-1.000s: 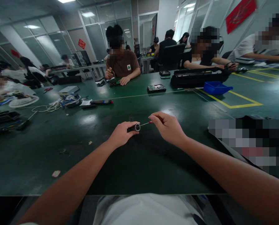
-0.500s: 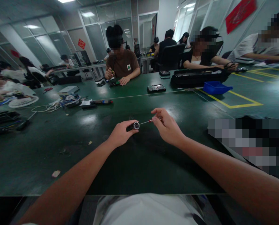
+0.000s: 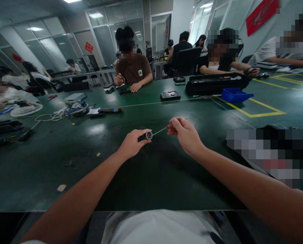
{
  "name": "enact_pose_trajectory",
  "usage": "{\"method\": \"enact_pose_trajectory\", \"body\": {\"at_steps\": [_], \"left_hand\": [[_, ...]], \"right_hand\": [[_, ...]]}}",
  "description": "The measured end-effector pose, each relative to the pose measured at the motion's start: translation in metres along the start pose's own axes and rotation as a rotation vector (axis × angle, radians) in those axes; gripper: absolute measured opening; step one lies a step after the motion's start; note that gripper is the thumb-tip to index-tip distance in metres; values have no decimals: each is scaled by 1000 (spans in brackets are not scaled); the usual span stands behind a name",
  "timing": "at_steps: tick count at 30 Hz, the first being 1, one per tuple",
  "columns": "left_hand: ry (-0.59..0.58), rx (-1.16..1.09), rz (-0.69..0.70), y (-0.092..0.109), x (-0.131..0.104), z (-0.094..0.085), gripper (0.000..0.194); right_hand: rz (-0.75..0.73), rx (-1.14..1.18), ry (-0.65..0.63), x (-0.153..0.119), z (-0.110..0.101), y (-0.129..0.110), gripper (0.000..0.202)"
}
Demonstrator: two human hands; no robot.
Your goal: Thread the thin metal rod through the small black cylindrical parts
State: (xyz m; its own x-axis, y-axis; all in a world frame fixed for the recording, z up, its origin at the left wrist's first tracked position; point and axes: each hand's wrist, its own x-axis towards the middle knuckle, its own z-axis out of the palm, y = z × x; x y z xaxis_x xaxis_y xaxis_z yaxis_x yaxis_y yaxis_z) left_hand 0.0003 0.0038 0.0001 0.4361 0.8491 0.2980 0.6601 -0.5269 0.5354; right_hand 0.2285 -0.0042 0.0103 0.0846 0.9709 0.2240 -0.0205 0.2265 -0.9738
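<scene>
A small black cylinder [image 3: 146, 135] with a pale ring at its open end is held between the thumb and fingers of my left hand [image 3: 131, 144]. Its ringed end faces right and toward me. My right hand [image 3: 186, 135] is closed round the reddish handle of a screwdriver [image 3: 159, 131]. The thin metal shaft slopes down to the left, and its tip meets the ringed end of the cylinder. Whether the tip is inside the ring is too small to tell. Both hands are above the green table [image 3: 151, 183].
Across the table, a person in a brown shirt [image 3: 133, 69] handles a small item. Near the middle back lies a black device [image 3: 170, 96]. A blue tray [image 3: 236, 95] is at the right, cables [image 3: 76, 108] and a pen-like tool [image 3: 110, 110] at the left.
My right hand has moved slightly right, and its fingers have curled in more round the handle. The screwdriver shaft slopes more steeply. My left hand has barely moved.
</scene>
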Motion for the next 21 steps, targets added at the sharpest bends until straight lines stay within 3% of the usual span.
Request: {"method": "enact_pose_trajectory", "body": {"at_steps": [7,14,21], "left_hand": [[14,1,-14,1,0,1,42],[28,12,-23,-3,0,1,42],[73,-4,-27,-5,0,1,41]], "right_hand": [[-177,-283,-36,-10,0,-7,22],[-206,-300,-258,-12,-2,-7,22],[-309,-441,-160,-15,-2,-8,19]]}}
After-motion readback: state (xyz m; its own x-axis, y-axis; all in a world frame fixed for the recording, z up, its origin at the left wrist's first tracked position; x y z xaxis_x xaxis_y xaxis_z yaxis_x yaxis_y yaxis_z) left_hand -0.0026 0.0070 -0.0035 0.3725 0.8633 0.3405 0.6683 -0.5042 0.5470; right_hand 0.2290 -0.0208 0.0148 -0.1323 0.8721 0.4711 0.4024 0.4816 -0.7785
